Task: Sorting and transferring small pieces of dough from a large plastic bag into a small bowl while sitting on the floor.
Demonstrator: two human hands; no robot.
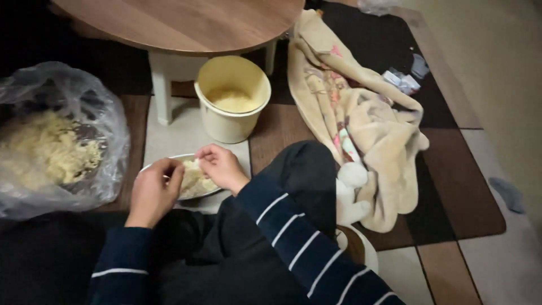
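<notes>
Both hands [186, 181] in pale, crumbly shreds [195, 179], shallow metal bowl [169, 160].

A patchwork brown rug [451, 186] carries a yellow bucket [231, 121], clear bag [107, 121], beige blanket [367, 124] and metal plate [186, 195]

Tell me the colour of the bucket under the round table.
Pale yellow bucket, seen best in the head view.

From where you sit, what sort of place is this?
Most likely a home living room, with the person seated on the floor: a low round wooden table, a plush beige blanket on a brown patchwork rug, and a cream bucket nearby.
</notes>
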